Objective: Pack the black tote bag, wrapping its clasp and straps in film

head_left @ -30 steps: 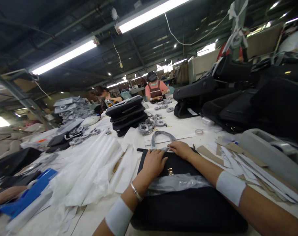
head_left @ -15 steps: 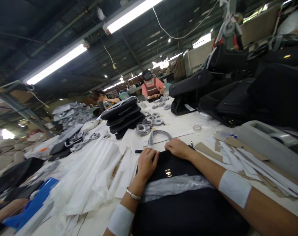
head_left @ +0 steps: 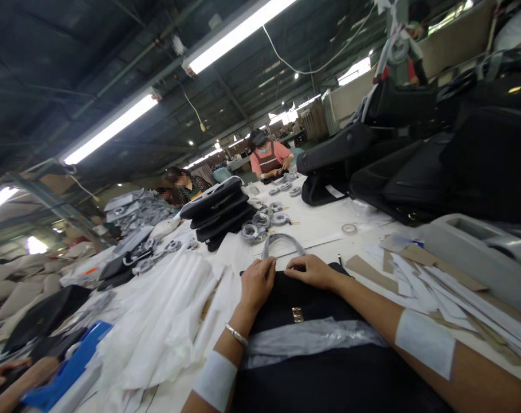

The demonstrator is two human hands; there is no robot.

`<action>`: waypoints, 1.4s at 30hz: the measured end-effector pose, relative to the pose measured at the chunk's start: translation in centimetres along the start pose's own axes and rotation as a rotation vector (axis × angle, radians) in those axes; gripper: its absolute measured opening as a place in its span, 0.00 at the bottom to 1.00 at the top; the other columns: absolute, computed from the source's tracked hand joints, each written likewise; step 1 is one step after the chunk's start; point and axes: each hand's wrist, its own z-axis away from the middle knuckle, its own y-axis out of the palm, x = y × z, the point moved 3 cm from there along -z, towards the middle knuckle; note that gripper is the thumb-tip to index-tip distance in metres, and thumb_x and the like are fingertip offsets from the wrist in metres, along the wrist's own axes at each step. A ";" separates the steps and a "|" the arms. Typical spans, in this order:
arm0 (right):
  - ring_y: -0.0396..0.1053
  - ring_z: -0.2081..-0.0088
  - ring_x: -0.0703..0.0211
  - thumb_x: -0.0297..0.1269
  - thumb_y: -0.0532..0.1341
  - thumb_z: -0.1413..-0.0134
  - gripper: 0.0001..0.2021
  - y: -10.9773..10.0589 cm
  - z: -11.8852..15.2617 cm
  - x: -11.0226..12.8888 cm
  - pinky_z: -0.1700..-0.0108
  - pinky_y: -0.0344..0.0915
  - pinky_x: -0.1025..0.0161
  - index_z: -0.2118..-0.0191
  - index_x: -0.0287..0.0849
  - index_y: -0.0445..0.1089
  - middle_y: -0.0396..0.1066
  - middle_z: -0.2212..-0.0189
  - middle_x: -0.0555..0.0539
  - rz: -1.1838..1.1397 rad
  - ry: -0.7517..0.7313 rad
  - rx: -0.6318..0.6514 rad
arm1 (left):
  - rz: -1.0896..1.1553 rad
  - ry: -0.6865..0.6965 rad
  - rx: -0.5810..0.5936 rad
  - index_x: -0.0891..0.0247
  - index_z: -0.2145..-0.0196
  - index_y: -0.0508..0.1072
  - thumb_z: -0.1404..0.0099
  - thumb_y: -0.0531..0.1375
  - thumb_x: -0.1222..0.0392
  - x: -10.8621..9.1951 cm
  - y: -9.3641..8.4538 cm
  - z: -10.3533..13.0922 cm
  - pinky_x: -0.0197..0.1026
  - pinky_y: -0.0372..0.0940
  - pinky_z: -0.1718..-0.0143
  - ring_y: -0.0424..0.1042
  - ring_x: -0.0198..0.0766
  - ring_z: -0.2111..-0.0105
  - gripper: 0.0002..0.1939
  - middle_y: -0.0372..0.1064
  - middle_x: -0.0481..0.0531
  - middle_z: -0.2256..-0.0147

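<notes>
Under the long ceiling lamps (head_left: 243,34), a white worktable (head_left: 318,229) goes from the lower part of the frame toward a person in a pink top (head_left: 281,154) near the upper centre. From my distant seat I see the black bag (head_left: 329,381) lying at the bottom centre, its wrapped handle (head_left: 281,236) pointing away from the wearer. The left hand (head_left: 257,284) rests on the top edge at the left, fingertips near together; the right hand (head_left: 312,272) is on the same edge, fingers bent and a narrow space beside the thumb. Whether either one truly pinches the material, I cannot tell. I judge that they are placed so, one toward each side of the handle, to control this edge evenly. The grey film (head_left: 312,339) lies across the bag below the gold clasp (head_left: 297,314), probably for protecting the surface (at least, this is how I understand it). The stack of black bags (head_left: 219,215) stands beyond the left hand, and the paper strips (head_left: 415,287) are at the right, perhaps for easy reach. Compared with the earliest frame, the left hand has moved from lying across the upper bag toward its left corner, and the right fingers have left the foot of the handle; the bag remains in the lower centre.
</notes>
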 end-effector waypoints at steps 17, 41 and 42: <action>0.75 0.61 0.44 0.53 0.55 0.38 0.20 1.5 0.4 0.7 0.61 0.65 0.57 0.61 0.42 0.77 0.78 0.66 0.38 0.232 0.040 0.071 | -0.234 0.150 0.759 0.65 0.60 0.75 0.34 0.62 0.57 1.2 4.6 -7.0 0.50 0.70 0.54 0.74 0.40 0.58 0.09 0.74 0.54 0.59; 0.75 0.58 0.51 0.45 0.61 0.46 0.14 0.4 0.1 -0.9 0.55 0.71 0.57 0.59 0.41 0.76 0.78 0.60 0.44 -0.501 -0.020 -0.171 | 1.253 -0.385 0.116 0.66 0.39 0.63 0.30 0.54 0.45 0.2 2.7 -2.7 0.51 0.71 0.51 0.76 0.48 0.53 0.28 0.70 0.65 0.46; 0.75 0.58 0.51 0.42 0.62 0.47 0.13 0.4 0.1 -0.7 0.54 0.71 0.57 0.60 0.42 0.77 0.78 0.61 0.45 -0.492 -0.036 -0.171 | 1.249 -0.375 0.117 0.66 0.43 0.67 0.32 0.57 0.45 0.0 2.4 -2.5 0.52 0.70 0.49 0.76 0.49 0.53 0.27 0.73 0.64 0.50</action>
